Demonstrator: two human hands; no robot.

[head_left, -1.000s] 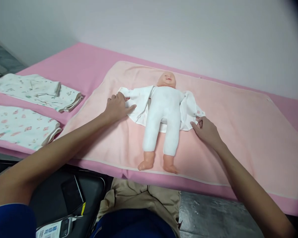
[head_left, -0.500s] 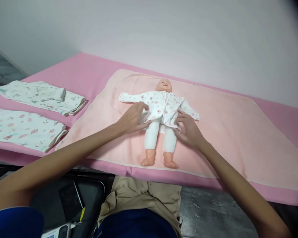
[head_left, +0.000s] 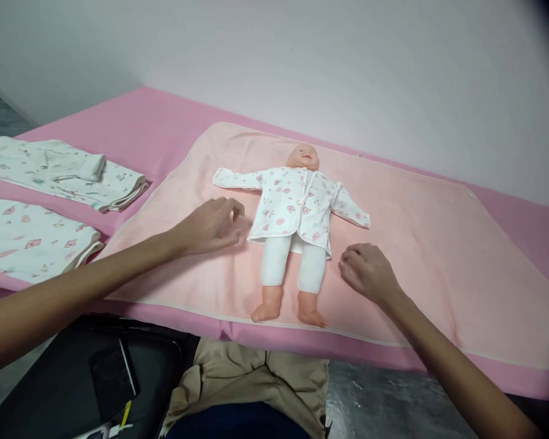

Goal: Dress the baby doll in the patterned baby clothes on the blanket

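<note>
Print baby jacket (head_left: 281,210) on doll (head_left: 274,262) looks light, soft, prob. best pinched at hem (head_left: 271,235), w/ L grip (head_left: 213,225) apart, R grip (head_left: 369,269) half-curled, both empty.

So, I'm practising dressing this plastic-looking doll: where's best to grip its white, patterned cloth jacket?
Probably pinch the jacket by its hem corners, left hand and right hand each from its own side: the hem flares beyond the white, rounded legs.

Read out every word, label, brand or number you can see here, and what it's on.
No text can be read.
Doll's jacket and folded garments: only printed pictures discernible.
White item at the bottom edge: cut off, nothing legible.
</note>
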